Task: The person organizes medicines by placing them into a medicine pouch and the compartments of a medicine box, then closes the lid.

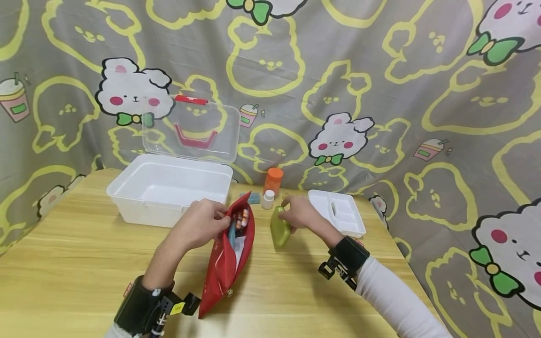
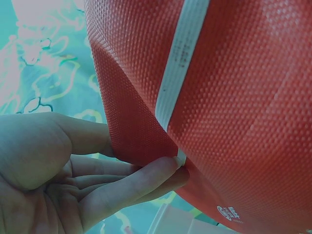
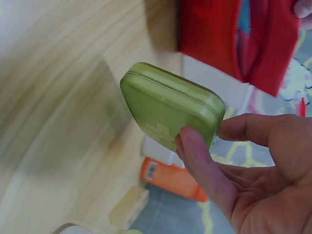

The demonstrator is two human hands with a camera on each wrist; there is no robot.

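With fingers and thumb my left hand (image 1: 202,222) pinches the rim of a red zip pouch (image 1: 214,277), which stands tilted on the table with its mouth gaping. Inside it show orange-and-white capsules (image 1: 243,219), something blue and a white paper (image 1: 239,249). In the left wrist view the pouch (image 2: 243,97) fills most of the picture, with a white strip across its fabric. To the right, my right hand (image 1: 301,213) grips a green pill case (image 1: 279,231) by one end. The case (image 3: 168,105) looks closed in the right wrist view, with a faint cross on its face.
A clear plastic box (image 1: 143,211) with its lid (image 1: 190,136) raised stands at the back left. Behind the hands are an orange bottle (image 1: 274,180), a small white bottle (image 1: 268,200) and a blue packet (image 1: 253,198). A white compartment tray (image 1: 354,220) lies at the right.
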